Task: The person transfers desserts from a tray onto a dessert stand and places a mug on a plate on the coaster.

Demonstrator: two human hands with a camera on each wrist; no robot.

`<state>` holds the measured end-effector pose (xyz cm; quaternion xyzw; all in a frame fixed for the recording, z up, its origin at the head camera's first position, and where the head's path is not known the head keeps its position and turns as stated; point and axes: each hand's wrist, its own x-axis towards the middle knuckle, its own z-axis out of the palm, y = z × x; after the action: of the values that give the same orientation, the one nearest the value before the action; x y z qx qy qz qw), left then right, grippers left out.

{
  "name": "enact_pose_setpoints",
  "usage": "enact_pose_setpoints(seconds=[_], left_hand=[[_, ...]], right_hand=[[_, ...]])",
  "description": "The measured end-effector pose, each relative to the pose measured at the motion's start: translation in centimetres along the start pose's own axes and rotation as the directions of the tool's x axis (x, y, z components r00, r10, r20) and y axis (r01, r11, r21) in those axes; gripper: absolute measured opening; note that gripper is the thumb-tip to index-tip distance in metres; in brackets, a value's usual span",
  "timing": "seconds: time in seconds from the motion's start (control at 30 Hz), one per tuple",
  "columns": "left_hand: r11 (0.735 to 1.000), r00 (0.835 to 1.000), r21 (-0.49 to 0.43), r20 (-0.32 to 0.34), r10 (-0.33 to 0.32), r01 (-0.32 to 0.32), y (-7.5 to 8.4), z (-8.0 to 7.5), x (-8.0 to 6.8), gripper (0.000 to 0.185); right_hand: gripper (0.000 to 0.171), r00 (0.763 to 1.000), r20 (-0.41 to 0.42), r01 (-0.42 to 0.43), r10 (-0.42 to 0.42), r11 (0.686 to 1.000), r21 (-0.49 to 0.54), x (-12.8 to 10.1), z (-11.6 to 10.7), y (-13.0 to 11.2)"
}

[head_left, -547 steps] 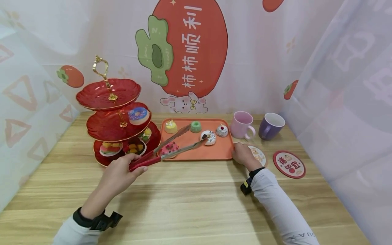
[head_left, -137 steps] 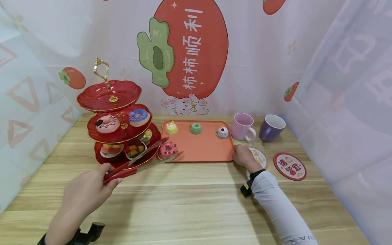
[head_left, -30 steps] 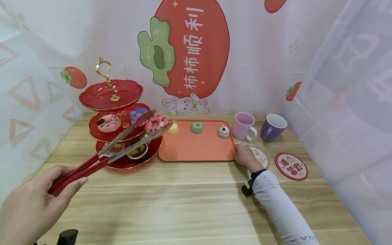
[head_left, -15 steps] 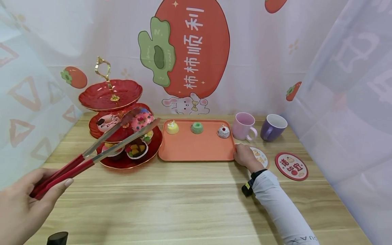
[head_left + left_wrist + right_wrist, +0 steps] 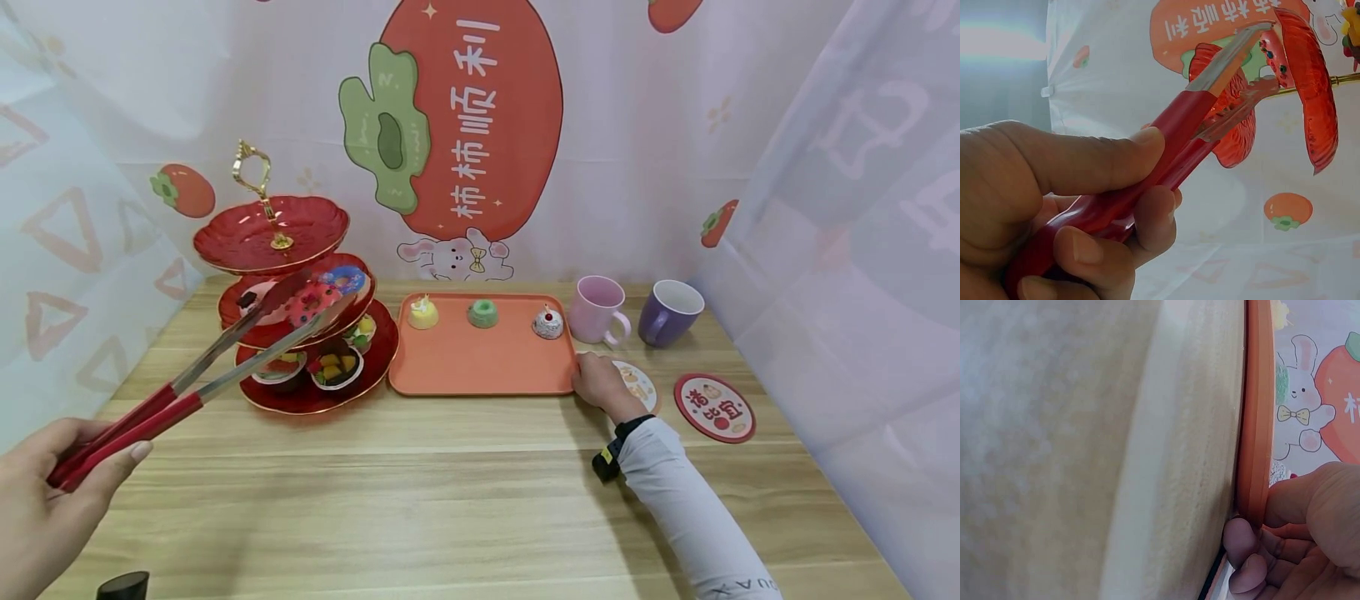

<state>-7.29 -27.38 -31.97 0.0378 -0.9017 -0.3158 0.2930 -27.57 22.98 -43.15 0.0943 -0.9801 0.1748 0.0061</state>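
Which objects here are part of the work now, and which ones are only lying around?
In use: tongs in left hand; pink doughnut; tiered stand; orange tray, held by right hand.
Lying about: pink mug; purple mug; red coaster.

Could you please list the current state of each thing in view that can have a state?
Left hand: grips the tongs' red handles.
Tongs: squeezed on the pink donut.
Pink donut: held over the stand's middle tier.
Tiered stand: upright, top tier bare.
Right hand: holds the tray's corner.
Orange tray: flat, three cakes along its far edge.
Pink mug: upright.
Purple mug: upright.
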Motion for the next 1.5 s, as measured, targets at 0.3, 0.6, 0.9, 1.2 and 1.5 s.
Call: enact_pose_setpoints(seconds=[0.3, 0.6, 0.9, 1.2, 1.5], left_hand=[[0.998, 0.999, 0.056, 0.030, -0.010, 0.009, -0.7, 0.1, 0.0, 0.021], [0.999, 0.999, 0.033, 0.037, 0.009, -0.011, -0.9, 0.0, 0.0, 0.020], [1.000, 0.999, 0.014, 0.038, -0.002, 0.001, -1.2, -0.1, 0.1, 0.022], [0.999, 0.998, 0.021, 0.049, -0.036, 0.035, -1.5, -0.2, 0.1, 0.024], [0.999, 0.998, 0.017, 0.042, -0.050, 0.049, -1.1, -0.3, 0.1, 0.026]], right_hand=[[0.017, 1.000, 0.006, -0.002, 0.002, 1.000, 0.002, 0.0, -0.1, 0.0], [0.017, 1.000, 0.004, 0.007, -0.007, 1.000, 0.031, -0.1, -0.1, 0.1], [0.015, 1.000, 0.019, -0.021, 0.020, 1.000, 0.023, 0.1, 0.1, 0.1], [0.014, 0.999, 0.027, -0.029, 0.029, 1.000, 0.003, 0.1, -0.1, -0.1], [0.015, 1.000, 0.012, -0.010, 0.009, 1.000, 0.012, 0.0, 0.0, 0.0]])
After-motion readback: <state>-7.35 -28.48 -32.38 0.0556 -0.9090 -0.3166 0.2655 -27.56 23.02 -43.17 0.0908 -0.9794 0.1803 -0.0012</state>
